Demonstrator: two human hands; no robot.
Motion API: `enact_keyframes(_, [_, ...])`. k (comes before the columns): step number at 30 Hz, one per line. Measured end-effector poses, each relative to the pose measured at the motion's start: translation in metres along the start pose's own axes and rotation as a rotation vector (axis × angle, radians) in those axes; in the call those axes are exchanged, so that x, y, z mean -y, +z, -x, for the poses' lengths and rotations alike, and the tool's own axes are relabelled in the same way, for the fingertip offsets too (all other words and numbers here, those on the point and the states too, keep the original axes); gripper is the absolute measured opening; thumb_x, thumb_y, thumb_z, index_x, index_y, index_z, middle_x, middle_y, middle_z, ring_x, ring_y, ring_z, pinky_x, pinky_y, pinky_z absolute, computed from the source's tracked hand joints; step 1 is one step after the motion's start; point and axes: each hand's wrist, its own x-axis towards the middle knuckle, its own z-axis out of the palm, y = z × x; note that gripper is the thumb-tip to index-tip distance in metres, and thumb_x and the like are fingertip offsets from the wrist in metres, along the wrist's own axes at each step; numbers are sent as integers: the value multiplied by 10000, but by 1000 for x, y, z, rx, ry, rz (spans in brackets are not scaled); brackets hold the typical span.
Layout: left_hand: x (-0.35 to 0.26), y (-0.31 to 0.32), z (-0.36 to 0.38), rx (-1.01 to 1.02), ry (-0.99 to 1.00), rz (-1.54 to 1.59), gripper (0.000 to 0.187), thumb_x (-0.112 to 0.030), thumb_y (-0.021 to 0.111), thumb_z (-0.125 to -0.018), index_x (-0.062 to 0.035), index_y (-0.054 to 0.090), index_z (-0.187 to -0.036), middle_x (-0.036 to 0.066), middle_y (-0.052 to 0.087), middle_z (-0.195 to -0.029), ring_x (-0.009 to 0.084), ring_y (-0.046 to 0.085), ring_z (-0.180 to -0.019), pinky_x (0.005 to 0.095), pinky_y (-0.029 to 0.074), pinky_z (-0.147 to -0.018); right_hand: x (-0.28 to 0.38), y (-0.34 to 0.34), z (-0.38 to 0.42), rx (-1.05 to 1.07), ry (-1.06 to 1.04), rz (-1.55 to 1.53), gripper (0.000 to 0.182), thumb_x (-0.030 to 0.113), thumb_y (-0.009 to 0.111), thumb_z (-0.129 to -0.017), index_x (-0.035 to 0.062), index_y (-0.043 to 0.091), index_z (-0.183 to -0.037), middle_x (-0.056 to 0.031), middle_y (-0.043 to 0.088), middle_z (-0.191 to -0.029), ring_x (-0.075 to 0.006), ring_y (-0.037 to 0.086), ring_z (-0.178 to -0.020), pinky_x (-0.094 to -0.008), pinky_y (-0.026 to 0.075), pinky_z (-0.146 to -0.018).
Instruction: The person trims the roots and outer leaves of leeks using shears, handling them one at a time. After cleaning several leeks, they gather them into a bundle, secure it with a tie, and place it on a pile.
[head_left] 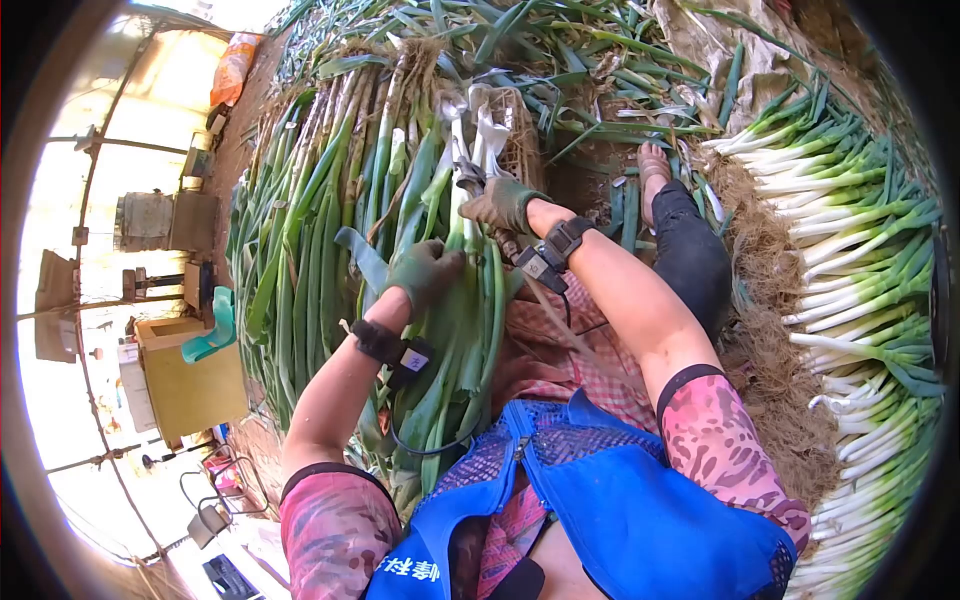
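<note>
In a dark green glove, my left hand (425, 272) is closed around the green leaves of a long green onion (462, 235). My right hand (503, 205), gloved alike, is just beyond it, closed on what looks like an air blow gun (468, 176) with a metal front end. A thin hose (575, 335) trails from that hand towards my lap. The white stalk ends lie close to the tool's tip. Under both hands spreads a thick pile of untrimmed green onions (325, 210), roots pointing away from me. My fingers are partly hidden by the gloves and leaves.
Cleaned green onions (835, 240) with white stalks line the right side, beside a band of cut roots (765, 380). Loose leaves (600, 60) litter the far ground. My bare foot (654, 165) rests at right. A yellow box (190, 380) and a turquoise stool (212, 328) stand left.
</note>
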Motion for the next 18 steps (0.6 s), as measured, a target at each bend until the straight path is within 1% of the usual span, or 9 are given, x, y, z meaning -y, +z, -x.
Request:
enact_keyframes(3, [2,-7,14,237,94,-122,431,-404,622,-908,-3,701,-1044,85,704,-859,155,635,-752,339,517,-712,-4,7,9,54,-80,-58,410,299,643,-809,-87,619,-673,-169,610,-588,-235,586,-408,-376,451,-372])
enact_keyframes(5, [-10,-28,27,482,120,-174,434,-411,630,-916,-15,702,-1078,74,705,-855,148,635,-759,333,521,-716,-2,1,29,176,56,-8,434,309,638,-794,-109,622,-681,-197,613,-590,-249,606,-447,-394,474,-411])
enact_keyframes(6, [-4,-37,18,465,4,-71,407,-382,637,-931,-29,700,-1124,41,684,-823,111,607,-731,297,509,-672,-21,8,21,77,-41,64,457,334,634,-792,-115,630,-703,-199,604,-578,-264,626,-483,-394,482,-444])
enact_keyframes(7, [19,-45,-1,289,-5,140,397,-420,639,-909,-79,723,-1095,51,714,-841,140,635,-706,306,514,-663,-38,16,13,-23,-138,135,484,359,630,-790,-120,638,-725,-201,594,-566,-279,645,-519,-395,489,-477])
enact_keyframes(8, [27,-52,-18,-1,116,308,352,-377,654,-907,-84,717,-1093,56,711,-842,124,631,-721,288,507,-664,-31,13,24,51,3,22,512,371,687,-726,-131,669,-823,-229,667,-733,-261,677,-687,-383,511,-625])
enact_keyframes(10, [68,-73,-79,-431,57,-12,503,-403,691,-842,-70,643,-1216,160,720,-990,275,686,-919,363,518,-816,-44,24,27,34,-99,13,522,371,691,-723,-141,661,-821,-237,668,-745,-251,676,-706,-380,511,-638])
enact_keyframes(13, [90,-73,-134,-428,-254,-420,555,-368,693,-817,-12,612,-1234,200,680,-1124,299,674,-980,368,527,-838,-47,27,52,-71,-144,51,614,431,687,-748,-159,623,-907,-275,668,-827,-301,685,-824,-380,514,-731])
enact_keyframes(16, [96,-61,-149,-668,-213,-468,618,-394,697,-748,-2,618,-1219,229,675,-1124,347,665,-1028,389,517,-898,-78,37,53,-48,-149,95,787,531,668,-776,-184,539,-1080,-336,636,-1018,-373,644,-1021,-385,491,-868])
enact_keyframes(18, [107,-71,-153,-488,-227,-249,569,-360,674,-756,3,633,-1192,231,682,-1101,350,667,-1020,396,521,-890,-69,31,77,-40,-82,61,834,557,661,-781,-191,513,-1120,-351,623,-1070,-392,626,-1071,-384,482,-902])
